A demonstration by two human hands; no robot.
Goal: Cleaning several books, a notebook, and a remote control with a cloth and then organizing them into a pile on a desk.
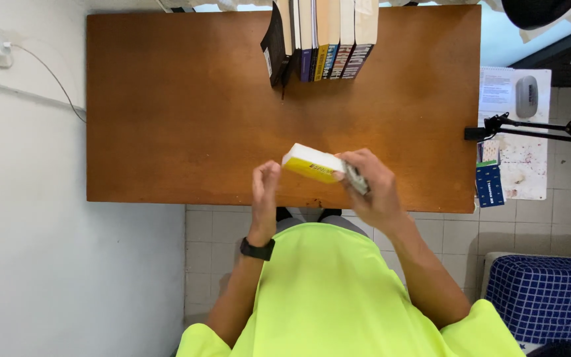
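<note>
Fingers of the right hand (373, 188) cover the near end of a small rectangular box with a white top and a yellow printed side (312, 163), so that end cannot be seen; whether the box is sealed or what it contains cannot be told. The right grip is closed around that end, with a small grey, patterned object (357, 180), too small to identify, pressed between the fingers beside the box. The box is held just above the near edge of the brown wooden table (186, 112), tilted, its free end pointing toward the left hand (266, 188). The left hand is just beside that free end with its fingers curled loosely inward; its grip has hold of nothing, and whether a fingertip touches the box cannot be made out. A black wristband (257, 249) sits on the left wrist.

At the far edge of the table a row of upright books (322, 39) is cut off by the top of the view, showing dark, white and tan spines.

Right of the table, a blue basket with a white grid pattern (550, 297) stands on the tiled floor, its contents out of sight. Nearer the table's right edge lie a small dark blue printed carton (490, 185) and a white printed sheet (500, 89) bearing a grey oval device (527, 96). A black clamp arm (530, 129) grips the table's right edge.
</note>
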